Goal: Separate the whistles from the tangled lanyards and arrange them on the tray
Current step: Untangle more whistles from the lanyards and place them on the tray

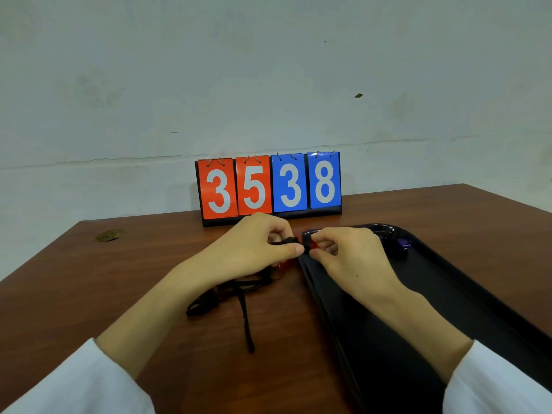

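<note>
On the brown wooden bench [149, 279], the long black plastic tray [448, 294] lies directly beneath the right hand [349, 255]. The left hand [254, 246] pinches the black cord lanyard [286, 241]; the right hand pinches the small red whistle [313, 245], just between them.

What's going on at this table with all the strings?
A person is separating whistles from black lanyards. The left hand pinches a cord while the right hand pinches a small red whistle right beside it, over the edge of the black tray. One blue whistle already lies on the tray. The other lanyards lie tangled on the wooden table below the left hand.
</note>
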`<control>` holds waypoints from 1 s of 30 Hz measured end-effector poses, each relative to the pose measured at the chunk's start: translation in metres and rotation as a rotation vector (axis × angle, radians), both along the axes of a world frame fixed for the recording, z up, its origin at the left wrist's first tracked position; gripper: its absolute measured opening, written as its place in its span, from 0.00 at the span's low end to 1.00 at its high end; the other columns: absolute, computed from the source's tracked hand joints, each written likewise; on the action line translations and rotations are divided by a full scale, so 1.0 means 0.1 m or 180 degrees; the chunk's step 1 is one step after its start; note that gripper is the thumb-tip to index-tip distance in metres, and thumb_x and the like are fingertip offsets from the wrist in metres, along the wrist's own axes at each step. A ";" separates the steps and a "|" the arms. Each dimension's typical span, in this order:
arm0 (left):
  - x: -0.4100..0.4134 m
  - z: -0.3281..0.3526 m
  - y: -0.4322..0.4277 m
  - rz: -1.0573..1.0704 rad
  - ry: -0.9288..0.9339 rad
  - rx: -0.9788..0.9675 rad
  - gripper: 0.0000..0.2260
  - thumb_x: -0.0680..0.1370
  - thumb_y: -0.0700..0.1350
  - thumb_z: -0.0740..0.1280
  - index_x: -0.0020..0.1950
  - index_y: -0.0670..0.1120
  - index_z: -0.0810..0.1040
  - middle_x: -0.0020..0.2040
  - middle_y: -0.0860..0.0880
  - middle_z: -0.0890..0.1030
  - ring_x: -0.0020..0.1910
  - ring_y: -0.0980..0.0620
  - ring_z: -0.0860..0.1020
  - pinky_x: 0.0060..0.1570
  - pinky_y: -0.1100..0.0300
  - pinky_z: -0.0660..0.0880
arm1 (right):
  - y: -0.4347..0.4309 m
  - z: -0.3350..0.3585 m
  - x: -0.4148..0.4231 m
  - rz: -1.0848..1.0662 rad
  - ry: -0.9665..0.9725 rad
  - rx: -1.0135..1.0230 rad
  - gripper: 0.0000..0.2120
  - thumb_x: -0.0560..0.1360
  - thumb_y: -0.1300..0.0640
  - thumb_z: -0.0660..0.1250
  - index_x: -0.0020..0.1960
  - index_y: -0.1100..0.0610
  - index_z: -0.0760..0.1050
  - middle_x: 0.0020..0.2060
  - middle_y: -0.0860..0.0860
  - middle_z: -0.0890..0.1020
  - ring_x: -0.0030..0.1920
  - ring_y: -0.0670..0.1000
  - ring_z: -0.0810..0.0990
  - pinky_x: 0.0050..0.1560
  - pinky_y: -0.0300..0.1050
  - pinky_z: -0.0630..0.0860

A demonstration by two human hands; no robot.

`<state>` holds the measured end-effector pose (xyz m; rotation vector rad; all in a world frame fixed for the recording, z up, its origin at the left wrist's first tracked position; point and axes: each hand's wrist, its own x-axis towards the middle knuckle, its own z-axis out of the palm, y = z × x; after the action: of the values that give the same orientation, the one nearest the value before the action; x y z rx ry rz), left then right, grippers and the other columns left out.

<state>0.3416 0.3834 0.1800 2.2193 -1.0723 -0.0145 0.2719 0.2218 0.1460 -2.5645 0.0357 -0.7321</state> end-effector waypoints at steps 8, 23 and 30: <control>0.05 0.04 0.07 -0.0123 -0.0003 0.0140 0.06 0.72 0.50 0.70 0.38 0.50 0.79 0.32 0.55 0.80 0.34 0.60 0.79 0.43 0.64 0.77 | 0.07 0.01 -0.01 0.0803 0.0410 -0.0182 0.12 0.72 0.56 0.69 0.55 0.52 0.79 0.45 0.46 0.82 0.40 0.37 0.75 0.46 0.27 0.71; 0.19 0.06 0.22 -0.0068 0.0949 -0.0337 0.12 0.68 0.56 0.69 0.36 0.47 0.79 0.24 0.51 0.73 0.21 0.57 0.66 0.23 0.68 0.63 | 0.11 0.07 -0.09 0.1193 0.0280 0.0975 0.12 0.70 0.60 0.72 0.51 0.50 0.81 0.39 0.39 0.81 0.44 0.39 0.80 0.48 0.32 0.77; 0.15 -0.02 0.15 0.0019 0.1202 -0.0507 0.20 0.77 0.53 0.62 0.27 0.47 0.75 0.21 0.50 0.70 0.19 0.56 0.64 0.23 0.66 0.62 | 0.08 0.10 -0.08 0.1216 0.0074 0.1614 0.12 0.70 0.63 0.71 0.50 0.51 0.81 0.41 0.47 0.85 0.43 0.43 0.83 0.47 0.37 0.79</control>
<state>0.3562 0.3983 0.1785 1.9744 -0.8273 -0.3218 0.2639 0.2296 0.1561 -2.0133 -0.2267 -0.4712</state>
